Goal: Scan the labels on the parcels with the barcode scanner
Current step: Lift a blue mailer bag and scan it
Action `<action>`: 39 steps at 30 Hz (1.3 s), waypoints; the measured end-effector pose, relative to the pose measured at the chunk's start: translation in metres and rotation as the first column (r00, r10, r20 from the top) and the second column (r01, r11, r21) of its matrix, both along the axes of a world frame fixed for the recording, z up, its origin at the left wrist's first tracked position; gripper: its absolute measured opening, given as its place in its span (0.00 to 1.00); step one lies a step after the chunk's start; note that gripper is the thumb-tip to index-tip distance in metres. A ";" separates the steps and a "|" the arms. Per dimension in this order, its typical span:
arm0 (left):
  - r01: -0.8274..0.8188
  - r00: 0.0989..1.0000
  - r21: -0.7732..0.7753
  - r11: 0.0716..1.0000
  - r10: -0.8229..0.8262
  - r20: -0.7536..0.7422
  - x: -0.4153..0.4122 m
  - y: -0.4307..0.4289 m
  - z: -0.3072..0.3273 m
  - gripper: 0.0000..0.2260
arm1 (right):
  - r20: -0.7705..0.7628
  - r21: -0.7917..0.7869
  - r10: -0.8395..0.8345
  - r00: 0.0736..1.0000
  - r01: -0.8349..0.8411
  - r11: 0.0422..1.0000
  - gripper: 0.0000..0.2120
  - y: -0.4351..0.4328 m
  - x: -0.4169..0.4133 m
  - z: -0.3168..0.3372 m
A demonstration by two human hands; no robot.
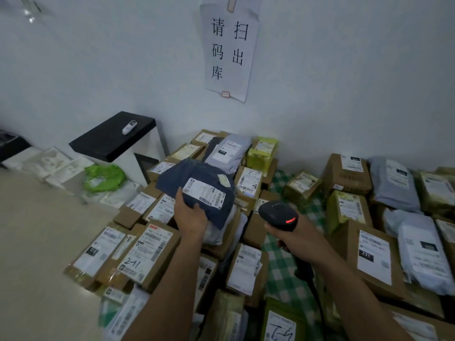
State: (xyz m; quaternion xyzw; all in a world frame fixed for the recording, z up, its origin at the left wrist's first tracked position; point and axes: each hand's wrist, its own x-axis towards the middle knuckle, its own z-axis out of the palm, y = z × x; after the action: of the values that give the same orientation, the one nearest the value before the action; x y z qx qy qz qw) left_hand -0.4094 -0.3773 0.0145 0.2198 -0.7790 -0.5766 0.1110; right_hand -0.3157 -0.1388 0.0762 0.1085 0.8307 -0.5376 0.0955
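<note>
Dark blue mailer bag (197,185) with white label (204,192) held tilted above the parcel pile (147,252) by the left hand (190,215), thumb curled onto it, black barcode scanner (278,215) gripped by the right hand (293,238) just right of the bag, red light lit, paper sign (229,48) taped on the far wall.

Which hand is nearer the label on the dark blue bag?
Left. The left hand grips the dark blue bag at its near edge, thumb beside the label. The right hand holds the scanner lower right of it, clear of the bag.

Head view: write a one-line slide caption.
Left hand holds a dark blue parcel, label up; right hand grips the barcode scanner beside it.
</note>
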 end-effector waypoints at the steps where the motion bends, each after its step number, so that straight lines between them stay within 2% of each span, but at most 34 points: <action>1: 0.051 0.997 -0.066 0.997 -0.046 0.063 0.001 0.001 -0.002 0.34 | 0.011 -0.001 -0.002 1.000 0.002 1.000 0.21 0.001 0.002 0.001; 4: 0.156 0.980 -0.273 0.949 -0.113 0.166 0.005 0.015 -0.009 0.40 | 0.032 -0.011 -0.022 0.999 0.022 1.000 0.17 0.010 0.006 0.003; 7: 0.286 0.958 -0.374 0.882 -0.261 0.119 0.005 0.040 -0.013 0.36 | 0.052 -0.047 -0.091 0.994 0.094 0.994 0.15 0.022 0.009 0.005; 9: 0.428 0.900 -0.388 0.816 -0.426 0.097 -0.002 0.062 -0.014 0.31 | 0.064 -0.072 -0.176 0.982 0.181 0.981 0.18 0.039 0.008 0.000; 10: 0.504 0.855 -0.391 0.770 -0.509 0.100 -0.007 0.074 -0.013 0.29 | 0.073 -0.082 -0.231 0.970 0.237 0.968 0.22 0.050 0.005 -0.003; 13: 0.670 0.716 -0.415 0.616 -0.684 0.141 -0.023 0.114 -0.003 0.25 | 0.089 -0.076 -0.376 0.922 0.382 0.921 0.43 0.084 -0.003 -0.012; 16: 0.744 0.615 -0.447 0.496 -0.770 0.171 -0.046 0.156 0.005 0.23 | 0.118 -0.145 -0.413 0.903 0.427 0.892 0.55 0.119 -0.015 -0.031; 17: 0.767 0.582 -0.452 0.455 -0.790 0.192 -0.055 0.171 0.003 0.22 | 0.131 -0.155 -0.431 0.893 0.448 0.881 0.57 0.127 -0.020 -0.035; 19: 0.808 0.533 -0.431 0.401 -0.809 0.247 -0.073 0.198 -0.005 0.22 | 0.136 -0.175 -0.417 0.899 0.436 0.883 0.50 0.137 -0.029 -0.039; 22: 0.846 0.497 -0.375 0.379 -0.814 0.301 -0.103 0.233 -0.025 0.23 | 0.158 -0.196 -0.404 0.901 0.430 0.882 0.32 0.147 -0.045 -0.046; 26: 0.871 0.482 -0.300 0.388 -0.790 0.378 -0.142 0.277 -0.064 0.26 | 0.183 -0.180 -0.414 0.892 0.445 0.878 0.23 0.163 -0.063 -0.060; 28: 0.887 0.459 -0.275 0.372 -0.784 0.418 -0.156 0.294 -0.085 0.27 | 0.194 -0.174 -0.405 0.893 0.438 0.882 0.14 0.166 -0.068 -0.065; 31: 0.882 0.467 -0.280 0.378 -0.777 0.422 -0.178 0.316 -0.115 0.29 | 0.235 -0.191 -0.375 0.897 0.421 0.887 0.11 0.168 -0.073 -0.069; 33: 0.870 0.493 -0.262 0.419 -0.768 0.408 -0.192 0.329 -0.135 0.33 | 0.248 -0.193 -0.378 0.892 0.428 0.883 0.07 0.171 -0.078 -0.070; 35: 0.850 0.527 -0.241 0.469 -0.750 0.399 -0.205 0.339 -0.160 0.38 | 0.264 -0.194 -0.383 0.885 0.438 0.878 0.06 0.175 -0.081 -0.073; 39: 0.812 0.580 -0.245 0.530 -0.679 0.450 -0.213 0.346 -0.166 0.51 | 0.297 -0.202 -0.389 0.872 0.456 0.867 0.07 0.184 -0.081 -0.082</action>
State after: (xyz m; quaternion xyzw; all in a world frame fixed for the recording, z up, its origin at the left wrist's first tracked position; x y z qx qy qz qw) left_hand -0.6229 -0.0309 -0.1517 -0.0844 -0.9091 -0.3411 -0.2239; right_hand -0.3967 0.0449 -0.0058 0.3412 0.6879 -0.6342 0.0907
